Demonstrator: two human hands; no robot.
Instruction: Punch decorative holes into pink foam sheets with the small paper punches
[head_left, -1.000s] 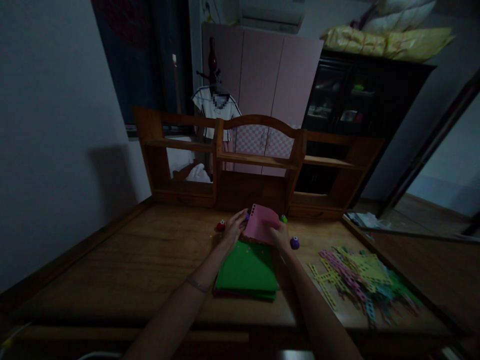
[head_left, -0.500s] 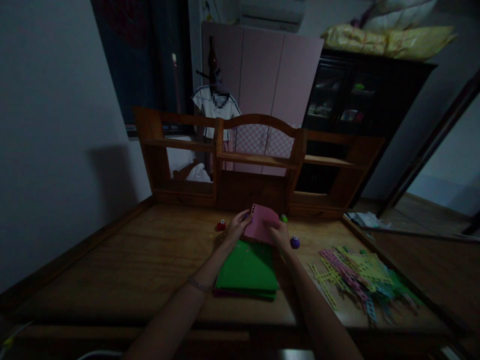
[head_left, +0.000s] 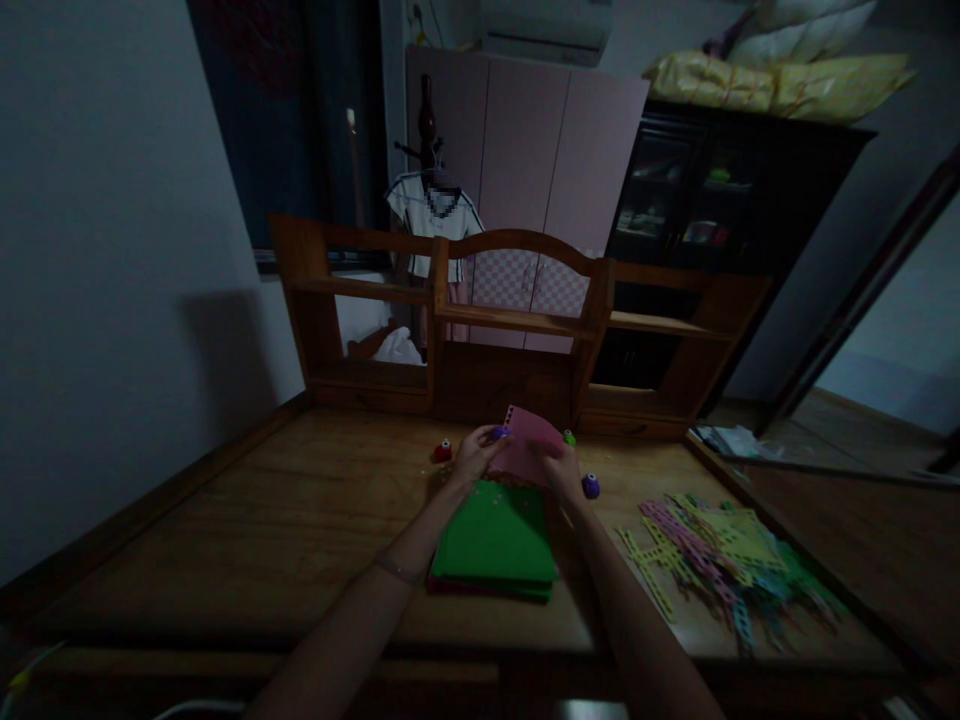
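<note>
A pink foam sheet [head_left: 525, 445] with a row of punched holes along its left edge is held above the far end of a green sheet stack [head_left: 495, 540]. My left hand [head_left: 472, 455] grips a small purple punch [head_left: 498, 433] at the sheet's left edge. My right hand [head_left: 561, 462] holds the sheet's right side, fingers closed on it. Both hands are over the wooden desk [head_left: 285, 520], just in front of the shelf unit.
A red punch [head_left: 443, 450] lies left of my hands, a green punch [head_left: 569, 437] and another purple punch [head_left: 590, 486] right of them. A pile of punched coloured strips [head_left: 720, 560] lies at the right. A wooden shelf unit [head_left: 517, 320] stands along the desk's back.
The pink sheet has tipped slightly lower and flatter toward the green stack. My left hand has shifted a little along its left edge with the purple punch.
</note>
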